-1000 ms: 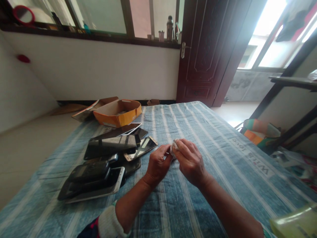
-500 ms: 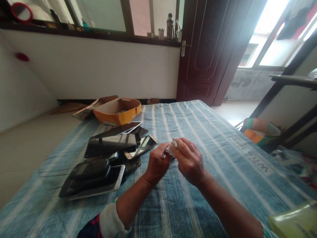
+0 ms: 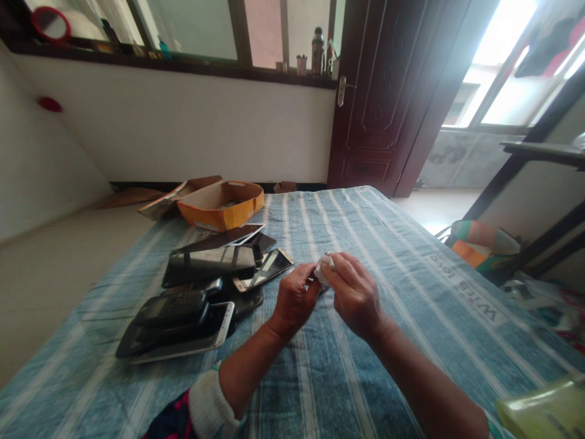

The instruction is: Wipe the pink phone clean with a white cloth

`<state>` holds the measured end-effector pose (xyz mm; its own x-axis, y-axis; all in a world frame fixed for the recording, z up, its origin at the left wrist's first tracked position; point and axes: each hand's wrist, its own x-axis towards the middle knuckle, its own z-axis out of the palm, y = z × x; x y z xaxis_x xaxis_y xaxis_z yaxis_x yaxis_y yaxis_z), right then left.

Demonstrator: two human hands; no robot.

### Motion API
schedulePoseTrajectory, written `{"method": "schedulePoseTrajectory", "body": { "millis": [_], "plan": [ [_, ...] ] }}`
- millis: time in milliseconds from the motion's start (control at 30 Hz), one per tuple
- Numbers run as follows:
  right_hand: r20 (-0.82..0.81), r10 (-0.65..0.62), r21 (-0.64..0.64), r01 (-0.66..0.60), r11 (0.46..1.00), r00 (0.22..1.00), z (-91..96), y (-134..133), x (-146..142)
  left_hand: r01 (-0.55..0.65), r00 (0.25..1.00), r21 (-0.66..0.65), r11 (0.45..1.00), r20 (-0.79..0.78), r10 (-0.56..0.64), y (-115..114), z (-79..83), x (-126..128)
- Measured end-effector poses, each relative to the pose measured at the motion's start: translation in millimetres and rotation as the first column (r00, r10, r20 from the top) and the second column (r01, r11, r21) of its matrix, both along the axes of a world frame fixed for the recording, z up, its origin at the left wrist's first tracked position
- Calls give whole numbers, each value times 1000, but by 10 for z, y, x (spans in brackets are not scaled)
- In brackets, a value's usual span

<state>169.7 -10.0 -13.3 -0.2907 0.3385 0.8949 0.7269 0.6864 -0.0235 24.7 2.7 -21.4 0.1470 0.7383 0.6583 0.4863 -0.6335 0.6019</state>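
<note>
A crumpled white tissue (image 3: 323,272) is pinched in the fingers of my right hand (image 3: 356,296), above the striped cloth. My left hand (image 3: 295,299) is closed right beside it, thumb and fingers pressed together at the tissue's edge. Whatever lies between the two hands under the tissue is mostly hidden; I cannot make it out. Left of my hands lies a loose pile of phones: a gold-edged phone (image 3: 269,269) with a reflecting screen, a large black phone (image 3: 210,265), a white-edged phone (image 3: 205,335) and a thick black device (image 3: 173,306) on top of it.
An open orange cardboard box (image 3: 223,213) stands at the far left of the blue striped cloth (image 3: 388,378). At the lower right corner is a yellow-green plastic pack (image 3: 543,408). A dark red door (image 3: 379,110) and a ledge with a thermos (image 3: 317,52) are behind.
My hands stay together, with the tissue shifted slightly against the left fingers. The whole view has moved a little; the phones and box lie as before.
</note>
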Motion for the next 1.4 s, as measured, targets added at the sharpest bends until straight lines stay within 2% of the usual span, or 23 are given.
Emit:
{"method": "schedulePoseTrajectory", "body": {
  "millis": [100,167,267,400,500,633,733,933,1000,1100,1233,1300,1400],
  "plan": [
    [74,13,9,-13,1000,997,-8,-40,-46,-6,1000,-3,1000,-4,6,-6,9,-8],
    [67,12,-8,-11,1000,998,-20,-22,-33,-16,1000,-28,999,-1,16,-4,11,-9],
    [-14,6,-54,-7,999,1000,-37,48,34,-32,999,-60,998,6,33,5,4,-6],
    [-159,42,-166,-69,984,986,-71,141,118,-28,1000,-96,995,9,29,12,-13,-11],
    [-334,24,-297,-129,946,942,-112,187,143,-34,999,-127,991,11,36,11,-21,-18],
    [-508,-10,-467,-265,844,861,-168,228,141,-33,999,-164,986,14,36,10,-16,-20],
    [-537,-25,-519,-306,798,843,-214,241,126,-30,999,-186,982,28,36,10,-4,-25],
    [-467,-81,-606,-253,754,880,-327,246,122,-59,996,-208,976,48,71,23,-1,-44],
    [-467,-109,-605,-227,763,877,-340,255,136,-49,995,-218,975,74,66,34,-10,-45],
    [-514,-140,-540,-192,820,846,-306,260,146,-36,993,-238,971,99,61,47,-22,-41],
    [-565,-49,-413,-231,881,824,-208,215,95,-3,993,-274,962,114,36,44,-32,-34],
    [-555,6,-375,-256,891,832,-181,183,58,16,991,-289,957,131,23,37,-36,-33],
    [-522,6,-397,-249,883,853,-207,161,30,41,987,-308,951,159,9,36,-47,-35]
  ]
}}
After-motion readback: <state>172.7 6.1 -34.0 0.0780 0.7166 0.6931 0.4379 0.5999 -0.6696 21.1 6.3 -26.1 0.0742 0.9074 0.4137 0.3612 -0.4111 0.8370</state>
